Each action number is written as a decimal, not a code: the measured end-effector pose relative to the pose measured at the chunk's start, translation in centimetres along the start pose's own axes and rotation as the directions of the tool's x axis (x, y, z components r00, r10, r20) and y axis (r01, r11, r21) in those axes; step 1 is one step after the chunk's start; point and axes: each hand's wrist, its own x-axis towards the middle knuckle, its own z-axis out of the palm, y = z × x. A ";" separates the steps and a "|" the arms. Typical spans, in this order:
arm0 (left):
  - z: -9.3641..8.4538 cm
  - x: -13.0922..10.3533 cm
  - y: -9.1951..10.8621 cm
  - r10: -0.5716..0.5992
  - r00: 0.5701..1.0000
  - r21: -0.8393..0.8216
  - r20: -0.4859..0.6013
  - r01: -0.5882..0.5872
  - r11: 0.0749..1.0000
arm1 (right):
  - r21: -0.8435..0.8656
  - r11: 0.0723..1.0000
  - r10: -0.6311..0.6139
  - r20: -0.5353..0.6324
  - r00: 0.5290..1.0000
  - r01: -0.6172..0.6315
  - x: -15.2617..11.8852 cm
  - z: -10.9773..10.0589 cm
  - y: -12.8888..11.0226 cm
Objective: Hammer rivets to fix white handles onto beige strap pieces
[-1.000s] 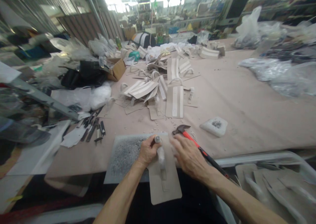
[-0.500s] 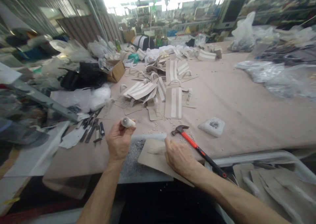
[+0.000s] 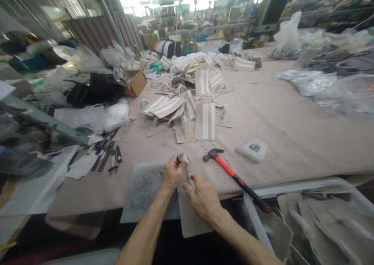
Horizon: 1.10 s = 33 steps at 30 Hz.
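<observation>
My left hand point(image 3: 173, 173) is closed on a small white cylinder point(image 3: 182, 157) with a grey round end, held at the top of a beige panel point(image 3: 191, 214). My right hand point(image 3: 205, 199) grips the panel's narrow wrapped handle, thumb and fingers around it. The panel hangs partly past the table's front edge and overlaps a pitted white board point(image 3: 140, 187). A hammer point(image 3: 228, 168) with a red and black handle lies to the right, beside scattered small studs point(image 3: 217, 167).
Finished-looking striped panels point(image 3: 205, 121) are piled beyond my hands. A white block point(image 3: 253, 150) lies right of the hammer. Dark metal tools point(image 3: 106, 156) lie at left. A clear bin point(image 3: 295, 189) of panels stands at the front right. Plastic bags point(image 3: 330, 90) cover the far right.
My left hand has moved right with the white cylinder, up to the panel. The panel has turned more upright and shifted, uncovering more of the board. My right hand has moved lower onto the handle.
</observation>
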 end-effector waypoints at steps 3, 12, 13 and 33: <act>-0.2 0.0 -0.7 -0.012 1.000 -0.021 0.000 0.012 1.000 | 0.083 0.995 -0.042 -0.054 0.998 0.047 0.3 -0.3 1.6; -0.4 -0.2 -0.9 -0.011 0.999 0.083 0.043 0.007 0.996 | -0.481 0.858 0.031 -0.299 0.954 -0.179 2.0 -4.3 12.0; -0.3 -0.2 -1.0 -0.012 0.999 0.088 0.040 0.008 0.996 | -0.507 0.843 0.041 -0.274 0.961 -0.180 2.0 -4.5 12.7; 1.0 -1.4 -1.2 0.166 0.986 0.354 -0.008 -0.152 0.923 | 0.446 0.894 -0.020 -0.032 0.999 0.032 1.2 -8.3 4.9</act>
